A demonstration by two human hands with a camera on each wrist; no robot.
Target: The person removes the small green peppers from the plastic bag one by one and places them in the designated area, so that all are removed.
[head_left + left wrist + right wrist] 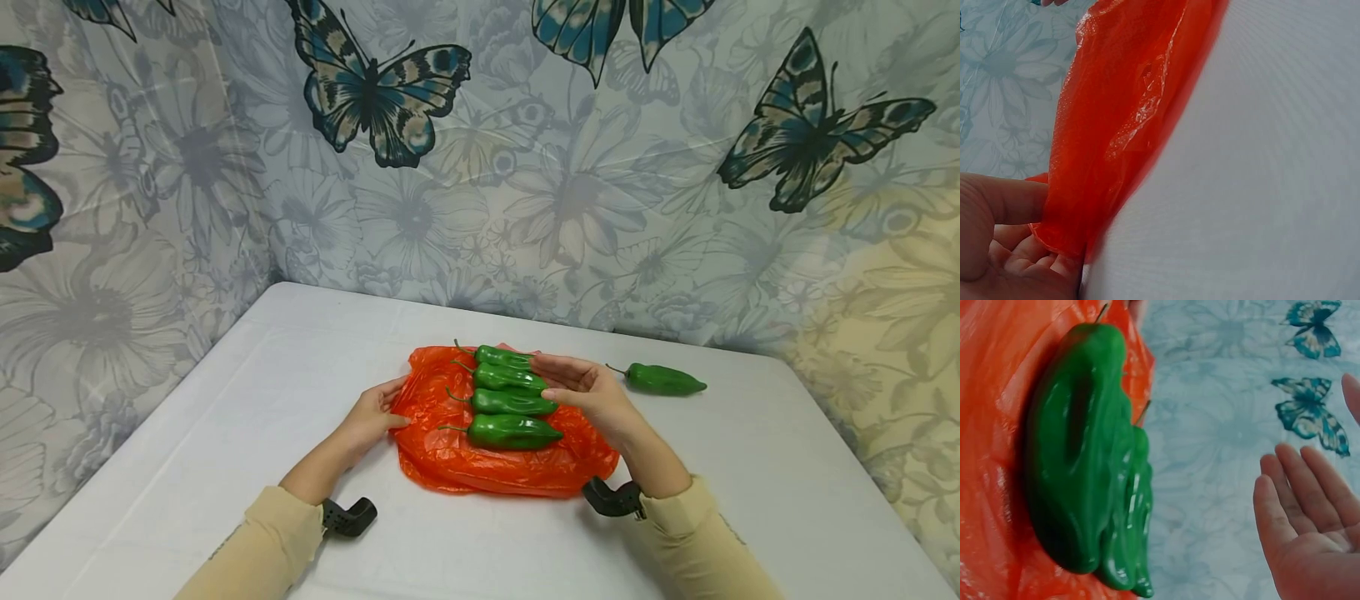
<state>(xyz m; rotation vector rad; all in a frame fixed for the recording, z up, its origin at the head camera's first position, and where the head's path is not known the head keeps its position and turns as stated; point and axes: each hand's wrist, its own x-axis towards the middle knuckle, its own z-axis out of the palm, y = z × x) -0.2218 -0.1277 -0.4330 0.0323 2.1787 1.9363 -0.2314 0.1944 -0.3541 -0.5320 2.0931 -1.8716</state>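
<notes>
Several green peppers [514,432] lie side by side in a row on a red plastic bag [450,462], stems to the left. At the bag's left edge, my left hand [372,417] pinches the plastic; in the left wrist view its thumb [1019,201] and fingers hold the bag's corner. My right hand [592,396] is beside the tips of the farther peppers, its fingers straight. In the right wrist view, a gap shows between the open palm [1316,544] and the peppers [1075,456]; in the head view, whether a fingertip touches one cannot be told.
One more green pepper [665,380] lies apart on the white table [750,467], right of the bag. Butterfly-patterned cloth [570,217] rises behind and beside the table. Each wrist wears a dark camera mount [349,517].
</notes>
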